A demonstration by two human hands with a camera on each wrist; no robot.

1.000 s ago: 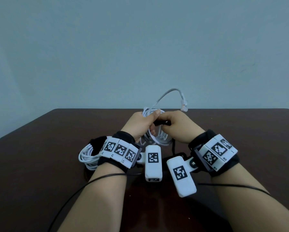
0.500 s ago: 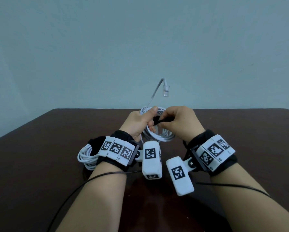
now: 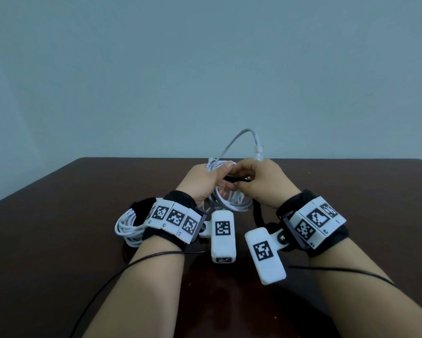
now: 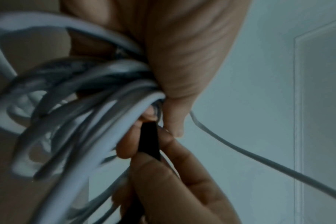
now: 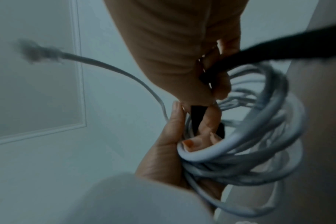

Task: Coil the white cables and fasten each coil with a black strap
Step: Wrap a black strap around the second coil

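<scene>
1. A second white coil [image 3: 129, 226], seen only from the head view, is lying on the tabletop [image 3: 46, 215] behind the left wrist.
2. The left hand [image 3: 202, 184] is gripping the raised white cable coil [image 3: 232, 203].
3. The right hand [image 3: 263, 184] is pinching the black strap [image 5: 278, 50] against it.

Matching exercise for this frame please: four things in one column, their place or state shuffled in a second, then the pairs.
1. cable coil
2. black strap
3. cable plug
4. strapped coil

A. lies on the table behind the left wrist
B. sticks up, free
C. in the left hand grip
D. pinched by the right hand

Pairs: 1-C, 2-D, 3-B, 4-A
</scene>
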